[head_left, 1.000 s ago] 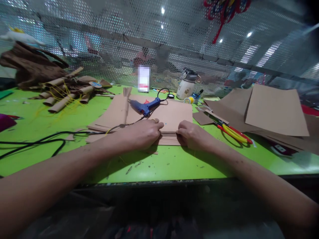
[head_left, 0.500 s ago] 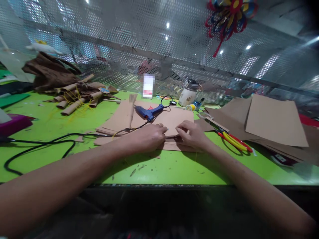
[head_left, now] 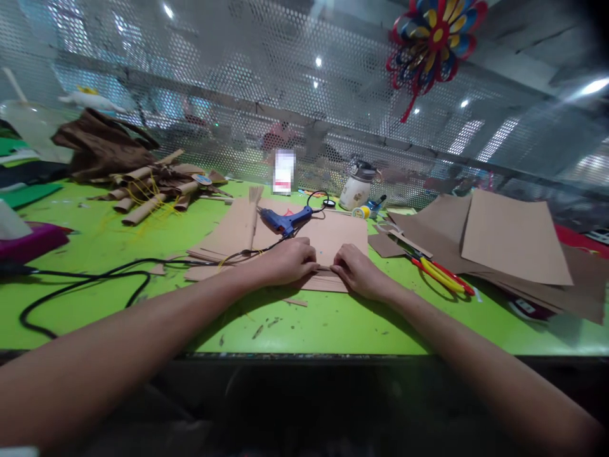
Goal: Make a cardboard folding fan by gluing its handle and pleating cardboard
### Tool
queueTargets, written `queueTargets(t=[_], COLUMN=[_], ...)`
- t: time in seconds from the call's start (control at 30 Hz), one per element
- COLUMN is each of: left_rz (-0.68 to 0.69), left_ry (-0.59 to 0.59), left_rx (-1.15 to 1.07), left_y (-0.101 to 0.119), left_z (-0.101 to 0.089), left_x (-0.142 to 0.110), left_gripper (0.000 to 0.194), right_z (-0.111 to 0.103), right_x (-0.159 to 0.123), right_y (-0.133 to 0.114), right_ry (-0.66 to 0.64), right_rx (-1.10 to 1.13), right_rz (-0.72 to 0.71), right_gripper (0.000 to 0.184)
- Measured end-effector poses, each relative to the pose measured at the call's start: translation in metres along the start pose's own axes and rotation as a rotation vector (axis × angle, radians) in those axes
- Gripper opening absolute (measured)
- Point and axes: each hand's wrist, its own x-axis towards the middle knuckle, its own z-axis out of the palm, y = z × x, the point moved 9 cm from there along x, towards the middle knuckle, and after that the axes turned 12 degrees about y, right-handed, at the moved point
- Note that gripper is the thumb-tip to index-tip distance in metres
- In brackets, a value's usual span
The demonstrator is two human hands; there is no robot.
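Note:
My left hand (head_left: 291, 260) and my right hand (head_left: 359, 270) are closed at the near edge of a brown kraft paper sheet (head_left: 340, 231), fingertips a short gap apart. Between them a narrow dark edge of the paper shows, seemingly folded or rolled; the exact shape is too small to tell. More paper sheets (head_left: 328, 284) lie under my hands. Just beyond my left hand, a blue glue gun (head_left: 288, 222) rests on the paper, its black cord running left beneath my forearm. Beside it lies a rolled paper piece with a fringed end (head_left: 252, 219).
Tied paper rolls (head_left: 147, 206) and a brown bag (head_left: 104, 143) lie at the left on the green table (head_left: 304, 330). To the right are red-and-yellow-handled scissors (head_left: 442, 275) and large paper sheets (head_left: 516, 238). A bottle (head_left: 356, 187) and a phone (head_left: 284, 171) stand behind.
My right fingers came off the paper edge half a second ago and have closed at it again. My left hand has stayed near the same spot. The view has tilted upward.

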Motion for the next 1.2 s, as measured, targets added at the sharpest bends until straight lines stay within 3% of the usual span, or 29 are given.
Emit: queueTargets(t=[0.17,0.6,0.87,1.0,1.2], left_rz=[-0.033,-0.023,-0.068,-0.012,0.071], left_ry=[-0.026,0.018,0.037,0.051,0.004], left_rx=[-0.008,0.021,-0.025,-0.038,-0.045], left_y=[0.003,0.002,0.002,0.008,0.015], left_z=[0.003,0.006,0.003,0.002,0.005], left_x=[0.001,0.0,-0.001,-0.001,-0.003], left_gripper=[0.022,0.014,0.014,0.014,0.015], right_z=[-0.002,0.001,-0.005,-0.007,-0.009], right_x=[-0.002,-0.003,-0.002,-0.002,-0.003], right_y=[-0.012,-0.018,-0.023,-0.029,-0.031], right_ry=[0.058,0.002,0.101,0.136,0.085], right_rx=[-0.044,-0.009,0.032,-0.004,0.068], right_rz=[-0.076,-0.102,-0.151,-0.212,-0.174], right_gripper=[0.01,0.013,0.011,0.016,0.015])
